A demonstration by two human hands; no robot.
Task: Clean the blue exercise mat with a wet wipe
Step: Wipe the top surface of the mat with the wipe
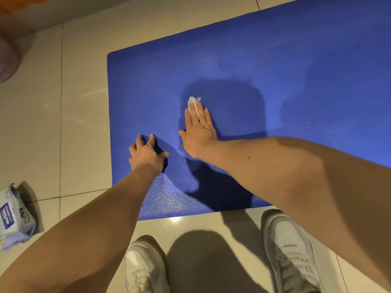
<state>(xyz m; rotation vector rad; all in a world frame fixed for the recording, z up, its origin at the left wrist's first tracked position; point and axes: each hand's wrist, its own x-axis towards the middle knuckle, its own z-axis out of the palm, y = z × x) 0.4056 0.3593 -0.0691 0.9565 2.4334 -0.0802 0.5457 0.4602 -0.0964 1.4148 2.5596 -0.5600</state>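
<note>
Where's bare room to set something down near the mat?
Bare floor between the left edge of the mat and the wipes pack, and beyond its far corner. The mat's right half is bare too. Crowded: the near edge, with the left hand, the right hand pressing the wipe, and both shoes.

One mat (275,70), one wipe (193,102), one wipes pack (14,216), two hands (146,154) (198,132), two shoes (146,265) (292,246), perhaps one basket (8,58).

Matt, finely grained, foam-like for the blue mat (275,60), with a speckled sheen toward 6 o'clock. Thin, crumpled, cloth-like for the white wipe (193,101). Glossy, smooth, glare-catching for the beige floor tiles (84,123). Crinkled soft plastic at 8 o'clock for the wipes pack (14,216). Smooth white leather-look on the shoes (289,240) at 6 o'clock.
</note>
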